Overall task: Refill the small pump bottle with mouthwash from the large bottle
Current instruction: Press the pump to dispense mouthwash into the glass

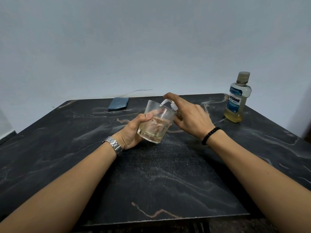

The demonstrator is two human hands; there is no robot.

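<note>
My left hand [133,130] holds a clear drinking glass [155,124], tilted to the right, with a little pale yellow liquid at its bottom. My right hand [190,118] grips the small pump bottle, whose white pump head [169,103] shows; the index finger rests on top of the pump. The white nozzle points over the glass rim. The bottle's body is mostly hidden behind my hand and the glass. The large mouthwash bottle [238,98] stands capped at the far right of the table, about a quarter full of yellow liquid.
A dark marbled table [151,174] carries everything. A folded blue-grey cloth [118,103] lies at the far edge, left of centre. A plain wall rises behind. I wear a metal watch on the left wrist and a black bead bracelet on the right.
</note>
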